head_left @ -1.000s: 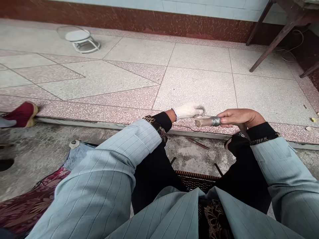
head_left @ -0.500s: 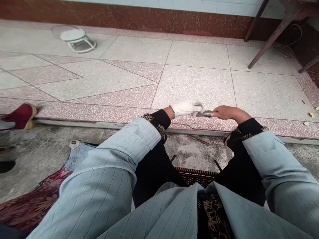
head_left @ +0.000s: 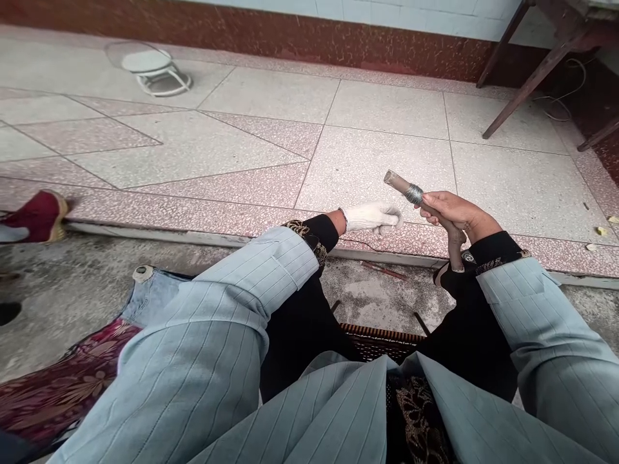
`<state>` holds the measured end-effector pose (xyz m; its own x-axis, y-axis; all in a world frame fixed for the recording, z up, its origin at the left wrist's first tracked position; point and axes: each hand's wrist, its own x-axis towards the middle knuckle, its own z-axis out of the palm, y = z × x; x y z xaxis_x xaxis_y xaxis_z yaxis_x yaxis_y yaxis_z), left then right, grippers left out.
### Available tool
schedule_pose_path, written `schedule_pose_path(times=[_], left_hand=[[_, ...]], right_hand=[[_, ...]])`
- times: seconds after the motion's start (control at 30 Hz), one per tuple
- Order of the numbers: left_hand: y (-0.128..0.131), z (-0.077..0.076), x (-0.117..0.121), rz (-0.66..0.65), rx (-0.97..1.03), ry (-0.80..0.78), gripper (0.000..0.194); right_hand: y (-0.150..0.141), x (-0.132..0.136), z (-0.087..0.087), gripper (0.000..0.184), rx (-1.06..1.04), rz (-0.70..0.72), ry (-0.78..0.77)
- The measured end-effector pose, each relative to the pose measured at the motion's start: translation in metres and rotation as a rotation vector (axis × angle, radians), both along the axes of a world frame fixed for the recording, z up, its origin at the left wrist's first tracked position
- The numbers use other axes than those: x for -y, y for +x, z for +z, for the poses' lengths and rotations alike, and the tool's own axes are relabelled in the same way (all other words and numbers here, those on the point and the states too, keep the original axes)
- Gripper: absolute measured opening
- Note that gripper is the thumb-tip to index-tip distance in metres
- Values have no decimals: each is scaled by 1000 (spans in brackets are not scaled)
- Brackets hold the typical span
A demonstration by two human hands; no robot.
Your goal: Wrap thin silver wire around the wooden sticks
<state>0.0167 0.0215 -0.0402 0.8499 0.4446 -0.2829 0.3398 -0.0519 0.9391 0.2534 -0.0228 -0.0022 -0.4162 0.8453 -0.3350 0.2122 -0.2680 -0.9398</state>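
Observation:
My right hand is bare and wrapped round a crooked wooden stick. Thin silvery wire is wound in a tight coil about the stick, just beyond my thumb. The stick's cut end points up and left, and its bent lower end hangs beside my wrist. My left hand, in a white knitted glove, is to the left of the stick and apart from it. Its fingers are curled closed; whether a strand of wire is in them I cannot make out.
A thin dark wire lies along the step's edge. Below it a reddish rod rests on the concrete. A white stool stands at the back left, a wooden table leg at the right. Another person's red shoe is at the left.
My right hand has tilted the stick, raising its cut end and bringing its bent end into view. The gloved left hand is now lower and apart from the stick.

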Motion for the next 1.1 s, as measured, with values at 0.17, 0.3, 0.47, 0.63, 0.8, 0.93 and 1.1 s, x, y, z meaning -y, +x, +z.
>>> schedule_pose_path(times=[0.17,0.3,0.47,0.63,0.8,0.93,1.1], left_hand=[[-4,2,-5,64,-101,151,23],[-9,7,-11,82,-142,264,17],[-10,8,-13,56,-229,342,19],[-2,4,-7,-37,-214,322,23],[4,6,-4,-8,-120,112,17],[3,9,-2,16,-108,-2,12],[4,1,2,-35,-17,-78,14]], right_hand=[[5,0,-2,46,-71,92,-19],[6,2,-3,47,15,401,-35],[4,-5,-12,49,370,736,28],[-4,-11,-20,45,741,805,76],[-5,-19,-17,43,1030,508,189],[10,-29,-15,46,1093,190,222],[15,-22,-8,39,618,-104,139]])
